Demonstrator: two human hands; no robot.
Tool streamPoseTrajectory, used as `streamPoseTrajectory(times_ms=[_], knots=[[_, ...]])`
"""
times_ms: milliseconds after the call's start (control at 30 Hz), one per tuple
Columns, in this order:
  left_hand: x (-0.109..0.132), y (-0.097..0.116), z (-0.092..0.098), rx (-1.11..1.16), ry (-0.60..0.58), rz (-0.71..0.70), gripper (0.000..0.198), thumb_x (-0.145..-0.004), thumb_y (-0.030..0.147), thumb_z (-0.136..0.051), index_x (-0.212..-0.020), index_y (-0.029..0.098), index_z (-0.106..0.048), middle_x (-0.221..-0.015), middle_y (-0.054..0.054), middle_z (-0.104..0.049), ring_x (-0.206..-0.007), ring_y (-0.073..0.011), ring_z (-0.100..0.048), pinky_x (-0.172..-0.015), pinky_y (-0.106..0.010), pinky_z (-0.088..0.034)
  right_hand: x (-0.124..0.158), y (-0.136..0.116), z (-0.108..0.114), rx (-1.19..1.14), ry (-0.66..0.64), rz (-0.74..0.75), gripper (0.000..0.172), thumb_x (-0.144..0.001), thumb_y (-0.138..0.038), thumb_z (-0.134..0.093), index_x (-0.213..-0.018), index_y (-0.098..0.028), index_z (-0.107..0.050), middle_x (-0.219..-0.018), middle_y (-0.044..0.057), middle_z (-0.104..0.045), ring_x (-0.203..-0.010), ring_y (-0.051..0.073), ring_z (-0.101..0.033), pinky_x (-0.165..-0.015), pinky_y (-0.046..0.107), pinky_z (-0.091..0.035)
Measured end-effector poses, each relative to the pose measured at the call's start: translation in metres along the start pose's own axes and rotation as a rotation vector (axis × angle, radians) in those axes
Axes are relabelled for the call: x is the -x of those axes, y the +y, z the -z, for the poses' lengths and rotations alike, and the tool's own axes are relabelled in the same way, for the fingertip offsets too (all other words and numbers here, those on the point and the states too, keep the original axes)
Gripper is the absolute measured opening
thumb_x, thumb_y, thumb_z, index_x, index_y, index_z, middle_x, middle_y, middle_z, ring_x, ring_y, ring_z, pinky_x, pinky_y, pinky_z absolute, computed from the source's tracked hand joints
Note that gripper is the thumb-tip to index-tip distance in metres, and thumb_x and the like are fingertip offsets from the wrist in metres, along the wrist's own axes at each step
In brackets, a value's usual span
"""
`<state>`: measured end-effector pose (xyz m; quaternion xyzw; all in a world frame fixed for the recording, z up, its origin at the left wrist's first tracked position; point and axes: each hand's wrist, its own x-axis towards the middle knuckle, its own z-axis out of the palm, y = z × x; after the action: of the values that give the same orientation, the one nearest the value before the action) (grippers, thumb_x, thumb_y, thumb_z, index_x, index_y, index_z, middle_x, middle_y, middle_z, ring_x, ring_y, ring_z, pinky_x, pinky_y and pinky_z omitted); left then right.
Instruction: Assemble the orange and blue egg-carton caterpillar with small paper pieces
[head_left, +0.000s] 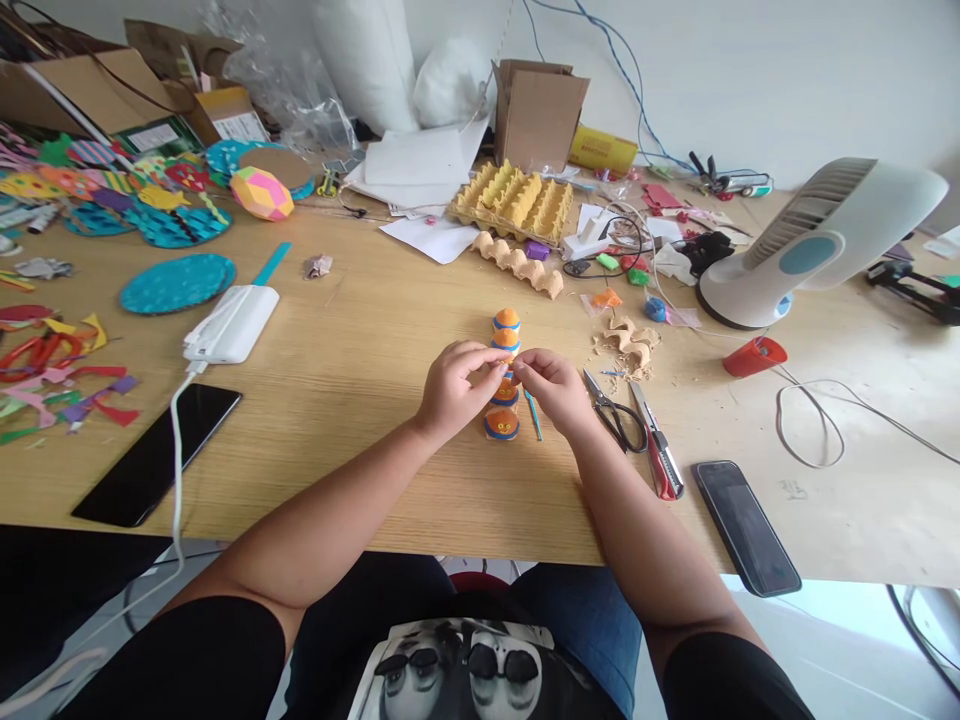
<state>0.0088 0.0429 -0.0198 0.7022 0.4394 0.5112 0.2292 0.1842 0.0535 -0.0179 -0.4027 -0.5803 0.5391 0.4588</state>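
Observation:
A row of orange domes with blue bands (502, 424) stands on the table in front of me; it looks like an egg-carton strip covered in modelling clay. The nearest domes carry small yellow marks like faces. Over the middle of this row, my left hand (459, 388) and my right hand (556, 390) meet with their fingertips pinched almost together. Whatever lies between the fingers is too small to make out, and the hands hide part of the row. A thin blue tool (533, 415) lies beside the row, under my right hand.
Right of my hands lie scissors (616, 412), a red utility knife (657, 440), torn carton scraps (631, 342) and a phone (746, 527). A white fan (806, 250) stands beyond. A power bank (232, 325) and black phone (159, 455) lie left; yellow egg trays (517, 205) sit behind.

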Motion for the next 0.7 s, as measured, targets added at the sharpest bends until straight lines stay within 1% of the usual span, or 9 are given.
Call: streamPoseTrajectory(times_ms=[133, 267, 400, 567, 700], knots=[[0.0004, -0.0024, 0.0009, -0.051, -0.019, -0.035, 0.022, -0.091, 0.032, -0.065, -0.107, 0.027, -0.079, -0.098, -0.007, -0.074, -0.093, -0.0222, -0.064, -0.092, -0.035, -0.047, 0.0007, -0.0018, -0.0012, -0.012, 0.007, 0.001, 0.036, -0.08, -0.056, -0.075, -0.082, -0.021, -0.069, -0.07, 0.001, -0.065, -0.063, 0.014, -0.053, -0.061, 0.028, -0.043], [0.0016, -0.0052, -0.0002, -0.039, -0.032, -0.069, 0.024, -0.092, 0.031, -0.064, -0.112, 0.028, -0.078, -0.101, -0.007, -0.074, -0.095, -0.0223, -0.063, -0.093, -0.036, -0.045, 0.0013, -0.0033, -0.002, -0.012, 0.012, -0.014, 0.036, -0.081, -0.056, -0.074, -0.082, -0.02, -0.068, -0.069, 0.001, -0.064, -0.062, 0.013, -0.051, -0.06, 0.028, -0.042], [0.0017, -0.0063, -0.0014, -0.101, -0.031, -0.127, 0.025, -0.094, 0.027, -0.062, -0.113, 0.027, -0.077, -0.099, -0.006, -0.075, -0.095, -0.021, -0.065, -0.09, -0.034, -0.048, 0.0009, -0.0033, -0.0023, -0.007, 0.016, -0.014, 0.041, -0.079, -0.059, -0.074, -0.082, -0.019, -0.067, -0.069, 0.001, -0.064, -0.061, 0.012, -0.05, -0.058, 0.026, -0.041], [0.0007, -0.0076, -0.0016, -0.199, 0.005, -0.245, 0.024, -0.096, 0.024, -0.059, -0.113, 0.023, -0.076, -0.097, -0.005, -0.075, -0.092, -0.0182, -0.066, -0.085, -0.033, -0.051, 0.0009, -0.0046, -0.0022, 0.004, 0.007, -0.016, 0.045, -0.078, -0.061, -0.074, -0.083, -0.017, -0.066, -0.069, 0.0, -0.062, -0.06, 0.011, -0.047, -0.056, 0.024, -0.04], [0.0012, -0.009, -0.0023, -0.221, 0.013, -0.262, 0.023, -0.096, 0.023, -0.06, -0.113, 0.023, -0.076, -0.097, -0.005, -0.075, -0.091, -0.0175, -0.066, -0.085, -0.032, -0.052, 0.0011, -0.0053, -0.0022, 0.003, 0.005, -0.022, 0.044, -0.079, -0.061, -0.073, -0.084, -0.018, -0.066, -0.069, 0.0, -0.062, -0.059, 0.011, -0.047, -0.055, 0.024, -0.038]])
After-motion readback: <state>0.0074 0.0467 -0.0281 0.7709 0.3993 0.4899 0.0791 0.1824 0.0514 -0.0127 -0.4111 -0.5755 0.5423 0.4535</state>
